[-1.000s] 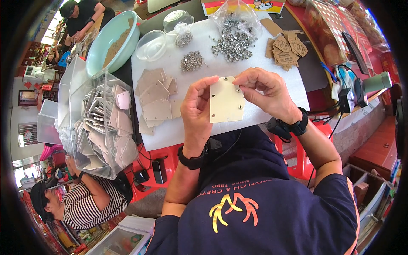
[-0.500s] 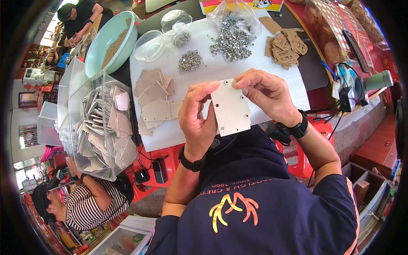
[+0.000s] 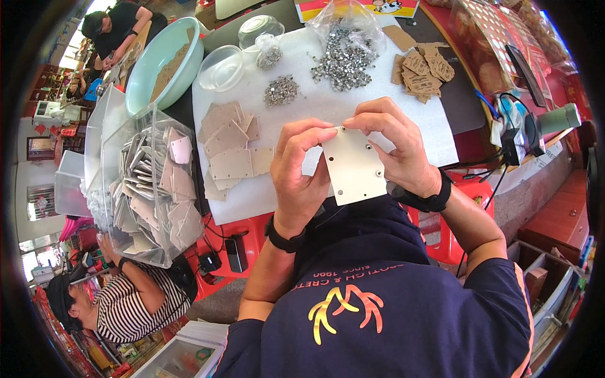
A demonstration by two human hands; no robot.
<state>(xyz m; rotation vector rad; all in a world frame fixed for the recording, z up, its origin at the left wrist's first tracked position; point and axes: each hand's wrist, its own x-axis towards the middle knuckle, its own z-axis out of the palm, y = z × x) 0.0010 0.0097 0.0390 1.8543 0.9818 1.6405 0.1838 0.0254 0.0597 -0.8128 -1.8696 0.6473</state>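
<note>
A pale, flat rectangular board (image 3: 354, 170) with small holes and metal fittings along its edges is held up before me, over the table's near edge. My left hand (image 3: 301, 167) is closed on its left side, the thumb behind and fingertips at the top left corner. My right hand (image 3: 403, 148) pinches its top right part, fingers at the upper edge. To the left lie several similar boards (image 3: 228, 162), overlapping on a white sheet (image 3: 296, 116). Beyond my hands are a small heap of metal fittings (image 3: 281, 91) and a larger shiny heap (image 3: 343, 66) spilling from a clear bag.
A clear bin (image 3: 161, 249) packed with boards stands at the left, a pale green basin (image 3: 140, 88) behind it. Brown cardboard pieces (image 3: 423, 72) lie far right. Clear plastic bowls (image 3: 222, 69) stand at the back. Two people (image 3: 135, 296) (image 3: 120, 28) sit at the left.
The board has moved slightly right and toward me, with both hands around it. My right fingers have spread along its upper right edge, and the thumb has shifted down.
</note>
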